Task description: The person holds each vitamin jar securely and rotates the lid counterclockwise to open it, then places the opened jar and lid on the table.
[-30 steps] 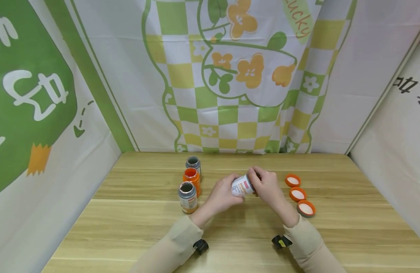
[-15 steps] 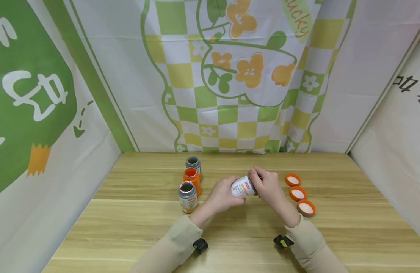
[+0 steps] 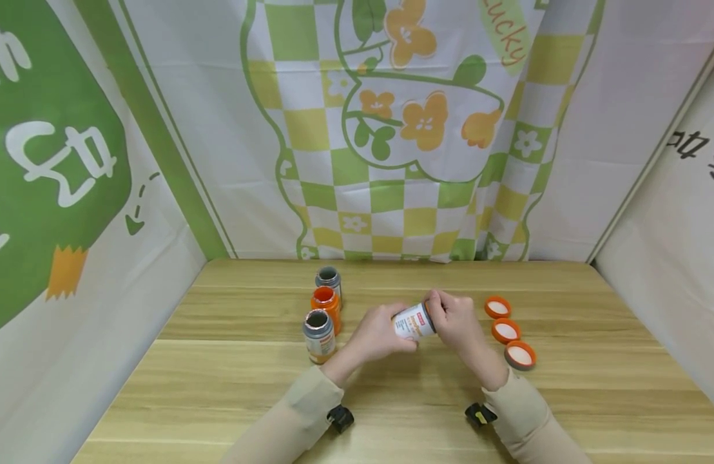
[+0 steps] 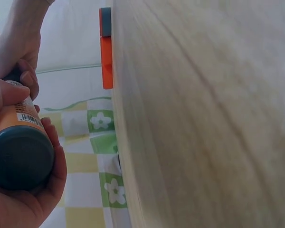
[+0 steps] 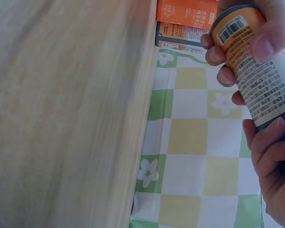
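A small bottle (image 3: 414, 323) with a white and orange label is held tilted above the table between both hands. My left hand (image 3: 381, 332) grips its body from the lower end. In the left wrist view the dark grey base of the bottle (image 4: 21, 156) faces the camera. Curled fingers of my right hand (image 3: 458, 322) wrap the top end, and they mostly hide the cap. The right wrist view shows the printed bottle side with a barcode, with right-hand fingers (image 5: 270, 152) bent around the dark top, where a thin red-orange line shows.
Left of the hands stand three uncapped bottles in a row: a grey one (image 3: 329, 283), an orange one (image 3: 334, 316) and a grey one with a label (image 3: 321, 345). Three lids, (image 3: 498, 307) among them, lie inside up at right on the wooden table (image 3: 229, 361).
My right hand has turned at the bottle's top, its thumb and knuckles shifting slightly. The left hand keeps its grip nearly in place. Standing bottles and lids have not moved.
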The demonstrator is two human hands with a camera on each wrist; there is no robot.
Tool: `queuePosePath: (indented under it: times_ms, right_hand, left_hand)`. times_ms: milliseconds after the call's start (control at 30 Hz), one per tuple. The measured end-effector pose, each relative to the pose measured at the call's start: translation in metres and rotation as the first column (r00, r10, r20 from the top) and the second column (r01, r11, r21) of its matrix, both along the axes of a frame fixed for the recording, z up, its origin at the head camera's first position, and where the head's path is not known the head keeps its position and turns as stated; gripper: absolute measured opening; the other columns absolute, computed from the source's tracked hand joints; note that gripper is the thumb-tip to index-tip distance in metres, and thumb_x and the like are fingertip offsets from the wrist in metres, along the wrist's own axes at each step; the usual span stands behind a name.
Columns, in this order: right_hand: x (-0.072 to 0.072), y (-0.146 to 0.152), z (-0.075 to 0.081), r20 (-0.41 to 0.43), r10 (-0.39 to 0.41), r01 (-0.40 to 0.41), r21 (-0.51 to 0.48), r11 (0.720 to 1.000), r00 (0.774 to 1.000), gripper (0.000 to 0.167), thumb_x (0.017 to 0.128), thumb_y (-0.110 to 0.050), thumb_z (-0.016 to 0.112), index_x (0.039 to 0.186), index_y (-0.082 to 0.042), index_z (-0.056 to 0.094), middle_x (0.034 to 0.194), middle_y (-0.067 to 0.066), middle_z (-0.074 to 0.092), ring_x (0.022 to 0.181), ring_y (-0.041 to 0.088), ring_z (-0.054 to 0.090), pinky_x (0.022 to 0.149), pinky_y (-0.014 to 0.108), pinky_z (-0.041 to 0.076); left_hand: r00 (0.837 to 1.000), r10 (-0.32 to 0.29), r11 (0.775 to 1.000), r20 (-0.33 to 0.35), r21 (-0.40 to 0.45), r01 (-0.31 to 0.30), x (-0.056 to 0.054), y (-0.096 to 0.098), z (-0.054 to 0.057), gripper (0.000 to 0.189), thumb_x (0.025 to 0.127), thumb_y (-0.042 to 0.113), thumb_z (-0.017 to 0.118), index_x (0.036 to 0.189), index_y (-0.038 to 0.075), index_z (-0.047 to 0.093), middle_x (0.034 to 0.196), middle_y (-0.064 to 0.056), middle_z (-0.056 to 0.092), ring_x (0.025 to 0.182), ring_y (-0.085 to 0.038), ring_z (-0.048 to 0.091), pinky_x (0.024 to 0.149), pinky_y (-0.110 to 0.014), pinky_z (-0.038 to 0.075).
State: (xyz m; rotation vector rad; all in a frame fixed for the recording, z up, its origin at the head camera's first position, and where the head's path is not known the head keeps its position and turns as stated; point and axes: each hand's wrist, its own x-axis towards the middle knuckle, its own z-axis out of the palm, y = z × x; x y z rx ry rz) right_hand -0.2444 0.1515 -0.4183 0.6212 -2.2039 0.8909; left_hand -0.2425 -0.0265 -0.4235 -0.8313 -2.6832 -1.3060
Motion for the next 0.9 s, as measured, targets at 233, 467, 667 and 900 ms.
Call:
queuePosePath:
  times_ms: [233, 467, 667, 900]
  right_hand:
    - [-0.004, 0.002, -0.004, -0.085, 0.058, -0.062, -0.044, 0.997, 0.995, 0.025, 0.089, -0.002, 0.048, 0.070, -0.006, 0.065, 0.055, 0.004, 0.061, 0.042, 0.003, 0.049, 0.036, 0.015, 0.037]
    - [-0.006, 0.005, -0.007, -0.150, 0.115, -0.127, -0.073, 0.989, 0.982, 0.023, 0.088, -0.002, 0.048, 0.072, -0.004, 0.064, 0.055, 0.005, 0.061, 0.043, 0.004, 0.049, 0.036, 0.015, 0.038]
    - [-0.008, 0.007, -0.008, -0.151, 0.139, -0.152, -0.077, 0.985, 0.979, 0.024, 0.088, -0.003, 0.047, 0.073, -0.004, 0.065, 0.055, 0.004, 0.061, 0.044, 0.004, 0.049, 0.037, 0.015, 0.038]
    - [-0.011, 0.009, -0.010, -0.177, 0.157, -0.171, -0.067, 0.983, 0.972, 0.023, 0.088, -0.001, 0.047, 0.074, -0.004, 0.066, 0.056, 0.003, 0.059, 0.043, 0.002, 0.046, 0.037, 0.015, 0.036]
  left_hand:
    - [0.999, 0.002, 1.000, 0.032, -0.001, -0.002, -0.002, -0.001, 0.003, 0.047, 0.059, 0.020, 0.082, 0.103, 0.014, 0.067, 0.079, 0.003, 0.065, 0.063, -0.006, 0.054, 0.056, -0.021, 0.046]
    - [0.998, -0.029, 1.000, 0.056, -0.001, 0.029, -0.004, 0.000, 0.006, 0.045, 0.059, 0.019, 0.082, 0.101, 0.016, 0.068, 0.076, 0.005, 0.065, 0.062, -0.005, 0.054, 0.055, -0.021, 0.046]
    - [0.995, -0.029, 1.000, 0.092, 0.009, 0.028, -0.006, 0.001, 0.007, 0.044, 0.060, 0.019, 0.082, 0.101, 0.016, 0.069, 0.077, 0.006, 0.064, 0.063, -0.005, 0.055, 0.056, -0.021, 0.046]
    - [0.992, -0.045, 0.999, 0.114, 0.024, 0.042, -0.007, 0.002, 0.005, 0.044, 0.060, 0.015, 0.083, 0.102, 0.015, 0.069, 0.078, 0.006, 0.065, 0.065, -0.006, 0.056, 0.057, -0.022, 0.047]
